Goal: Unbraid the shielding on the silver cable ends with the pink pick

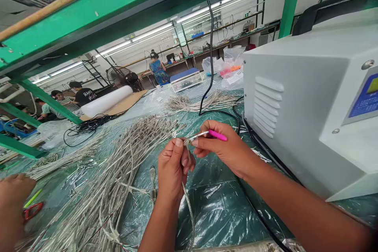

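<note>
Silvery cable (189, 204) runs up from the table's plastic sheet (218, 212) into the left hand (173, 167), its end poking out between thumb and curled fingers, which are closed on it. Just beside it, the right hand (223, 141) pinches a slim tool with a pink handle (217, 135) between thumb and fingers, its pale shaft slanting down to the cable's end; I can't tell from here whether the tip touches. Beside the left forearm lies a short piece with a metal plug (152, 185), and past that sprawls a big heap of similar cables (118, 165). Over at the far left, another person's hand (14, 193) is blurred, near a red-handled tool (32, 211); what those fingers hold, I can't make out. On the right stands a bulky white machine (301, 98), with black cord (211, 47) hanging near it.
</note>
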`<action>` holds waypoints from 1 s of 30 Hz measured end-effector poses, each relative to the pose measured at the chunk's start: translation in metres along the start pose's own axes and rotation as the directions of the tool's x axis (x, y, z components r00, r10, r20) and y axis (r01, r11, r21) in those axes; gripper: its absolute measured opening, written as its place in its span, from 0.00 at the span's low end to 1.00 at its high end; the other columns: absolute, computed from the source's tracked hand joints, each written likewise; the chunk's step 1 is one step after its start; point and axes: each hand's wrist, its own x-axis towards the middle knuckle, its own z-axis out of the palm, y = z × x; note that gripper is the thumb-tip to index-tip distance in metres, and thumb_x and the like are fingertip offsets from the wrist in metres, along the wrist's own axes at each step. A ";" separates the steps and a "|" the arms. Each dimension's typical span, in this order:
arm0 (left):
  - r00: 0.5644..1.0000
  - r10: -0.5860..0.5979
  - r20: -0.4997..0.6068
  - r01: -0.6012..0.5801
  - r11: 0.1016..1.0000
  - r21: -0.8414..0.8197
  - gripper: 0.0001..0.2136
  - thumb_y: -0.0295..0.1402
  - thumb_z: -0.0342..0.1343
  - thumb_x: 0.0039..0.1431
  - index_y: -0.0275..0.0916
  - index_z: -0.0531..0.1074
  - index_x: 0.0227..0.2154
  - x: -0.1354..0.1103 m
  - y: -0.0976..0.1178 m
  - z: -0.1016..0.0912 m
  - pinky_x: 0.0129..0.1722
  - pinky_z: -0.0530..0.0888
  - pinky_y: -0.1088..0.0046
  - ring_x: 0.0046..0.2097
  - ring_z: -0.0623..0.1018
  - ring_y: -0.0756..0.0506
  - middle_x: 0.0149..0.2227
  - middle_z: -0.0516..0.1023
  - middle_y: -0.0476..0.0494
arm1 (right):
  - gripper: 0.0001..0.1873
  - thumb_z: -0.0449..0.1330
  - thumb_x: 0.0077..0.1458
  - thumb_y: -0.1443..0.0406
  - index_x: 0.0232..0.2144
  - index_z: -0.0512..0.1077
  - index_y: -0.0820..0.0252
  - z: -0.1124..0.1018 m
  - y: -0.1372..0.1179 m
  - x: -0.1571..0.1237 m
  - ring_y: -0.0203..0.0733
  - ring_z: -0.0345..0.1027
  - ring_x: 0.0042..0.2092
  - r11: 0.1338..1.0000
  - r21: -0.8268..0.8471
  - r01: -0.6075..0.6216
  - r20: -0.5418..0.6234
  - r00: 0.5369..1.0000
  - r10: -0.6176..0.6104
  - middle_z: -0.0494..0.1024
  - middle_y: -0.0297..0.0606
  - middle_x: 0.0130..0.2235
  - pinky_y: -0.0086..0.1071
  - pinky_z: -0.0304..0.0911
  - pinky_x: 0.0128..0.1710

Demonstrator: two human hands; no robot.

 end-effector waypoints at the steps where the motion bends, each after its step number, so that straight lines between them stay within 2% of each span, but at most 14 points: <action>1: 1.000 -0.024 0.002 0.024 0.999 -0.022 0.10 0.37 0.57 0.62 0.36 0.69 0.28 0.001 0.000 0.000 0.17 0.60 0.80 0.15 0.54 0.57 0.15 0.58 0.58 | 0.14 0.65 0.49 0.66 0.26 0.61 0.57 0.000 0.001 0.000 0.38 0.73 0.31 0.987 -0.111 0.113 -0.086 0.989 -0.123 0.75 0.30 0.28 0.33 0.69 0.33; 2: 0.999 -0.050 0.002 0.050 0.998 -0.041 0.10 0.36 0.57 0.62 0.36 0.69 0.29 0.002 0.000 -0.001 0.16 0.60 0.80 0.14 0.54 0.57 0.15 0.58 0.59 | 0.12 0.63 0.51 0.68 0.26 0.61 0.57 -0.001 0.001 -0.001 0.39 0.74 0.34 0.946 -0.235 0.222 -0.158 0.952 -0.262 0.76 0.31 0.31 0.34 0.68 0.35; 3: 0.997 -0.075 0.001 0.075 0.996 -0.056 0.09 0.35 0.57 0.62 0.36 0.69 0.30 0.004 0.000 -0.002 0.16 0.61 0.81 0.14 0.53 0.57 0.15 0.58 0.59 | 0.11 0.61 0.52 0.70 0.26 0.61 0.56 -0.001 0.001 -0.002 0.40 0.74 0.38 0.880 -0.358 0.312 -0.196 0.896 -0.398 0.77 0.32 0.34 0.35 0.67 0.38; 5: 0.993 -0.119 0.004 0.119 0.990 -0.080 0.07 0.35 0.58 0.61 0.35 0.70 0.32 0.005 0.000 -0.004 0.14 0.61 0.81 0.13 0.53 0.57 0.14 0.58 0.60 | 0.10 0.58 0.53 0.74 0.28 0.61 0.56 -0.004 -0.002 -0.004 0.42 0.73 0.46 0.718 -0.546 0.432 -0.160 0.787 -0.595 0.78 0.34 0.40 0.36 0.65 0.45; 6: 0.990 -0.139 0.011 0.140 0.986 -0.085 0.08 0.35 0.58 0.60 0.35 0.70 0.33 0.005 0.000 -0.005 0.14 0.61 0.81 0.13 0.53 0.57 0.13 0.58 0.60 | 0.11 0.57 0.53 0.76 0.29 0.62 0.55 -0.005 -0.003 -0.005 0.42 0.71 0.50 0.644 -0.602 0.472 -0.091 0.761 -0.643 0.78 0.34 0.42 0.38 0.63 0.49; 9: 0.977 -0.207 0.060 0.211 0.975 -0.066 0.08 0.35 0.57 0.61 0.34 0.71 0.34 0.004 0.001 -0.006 0.13 0.61 0.81 0.12 0.51 0.57 0.13 0.58 0.60 | 0.15 0.54 0.49 0.80 0.32 0.63 0.54 -0.008 -0.005 -0.004 0.45 0.63 0.57 0.463 -0.685 0.563 0.179 0.745 -0.642 0.77 0.35 0.46 0.40 0.59 0.54; 11: 0.962 -0.255 0.101 0.261 0.964 -0.053 0.08 0.35 0.56 0.61 0.35 0.70 0.32 0.002 0.001 -0.005 0.12 0.61 0.81 0.12 0.49 0.57 0.12 0.57 0.60 | 0.17 0.53 0.47 0.81 0.32 0.63 0.55 -0.011 -0.005 -0.002 0.46 0.64 0.54 0.396 -0.702 0.592 0.308 0.754 -0.580 0.77 0.34 0.42 0.39 0.60 0.50; 14: 0.944 -0.300 0.140 0.310 0.949 -0.058 0.08 0.36 0.56 0.62 0.37 0.68 0.30 0.001 0.001 -0.005 0.12 0.61 0.82 0.12 0.49 0.57 0.12 0.57 0.61 | 0.17 0.52 0.45 0.82 0.30 0.62 0.56 -0.014 -0.003 0.001 0.41 0.65 0.41 0.372 -0.712 0.596 0.375 0.770 -0.516 0.73 0.31 0.32 0.32 0.59 0.38; 16: 0.940 -0.306 0.150 0.318 0.946 -0.062 0.08 0.36 0.56 0.61 0.37 0.68 0.31 0.001 0.001 -0.005 0.12 0.60 0.82 0.12 0.48 0.57 0.12 0.57 0.61 | 0.16 0.53 0.44 0.82 0.28 0.62 0.56 -0.017 -0.003 0.002 0.39 0.63 0.36 0.378 -0.703 0.603 0.386 0.769 -0.509 0.71 0.30 0.30 0.29 0.57 0.35; 20: 0.941 -0.302 0.151 0.314 0.947 -0.062 0.08 0.35 0.59 0.59 0.37 0.68 0.30 0.001 0.002 -0.006 0.12 0.60 0.82 0.12 0.48 0.57 0.12 0.56 0.61 | 0.14 0.54 0.47 0.80 0.28 0.63 0.57 -0.020 -0.003 0.002 0.37 0.63 0.36 0.416 -0.684 0.600 0.377 0.778 -0.502 0.71 0.30 0.30 0.28 0.56 0.34; 25: 0.950 -0.292 0.108 0.292 0.956 0.013 0.10 0.37 0.59 0.59 0.38 0.67 0.29 0.001 0.001 -0.006 0.13 0.60 0.81 0.13 0.50 0.57 0.13 0.56 0.61 | 0.11 0.56 0.48 0.78 0.28 0.65 0.58 -0.017 -0.004 0.000 0.35 0.62 0.33 0.432 -0.746 0.506 0.300 0.835 -0.461 0.71 0.29 0.29 0.27 0.53 0.31; 28: 0.973 -0.223 0.054 0.214 0.966 0.143 0.12 0.39 0.58 0.60 0.37 0.67 0.27 0.001 -0.002 -0.005 0.14 0.60 0.80 0.13 0.52 0.56 0.13 0.56 0.60 | 0.09 0.58 0.48 0.77 0.27 0.65 0.58 -0.016 -0.005 0.000 0.35 0.61 0.31 0.440 -0.778 0.448 0.261 0.868 -0.423 0.71 0.29 0.28 0.27 0.51 0.29; 30: 0.990 -0.142 0.016 0.135 0.962 0.237 0.13 0.40 0.58 0.60 0.37 0.68 0.27 0.001 -0.003 -0.004 0.15 0.61 0.80 0.15 0.55 0.56 0.14 0.56 0.59 | 0.08 0.59 0.48 0.75 0.26 0.65 0.58 -0.016 -0.005 0.000 0.34 0.60 0.29 0.491 -0.771 0.405 0.224 0.895 -0.386 0.71 0.28 0.26 0.27 0.51 0.28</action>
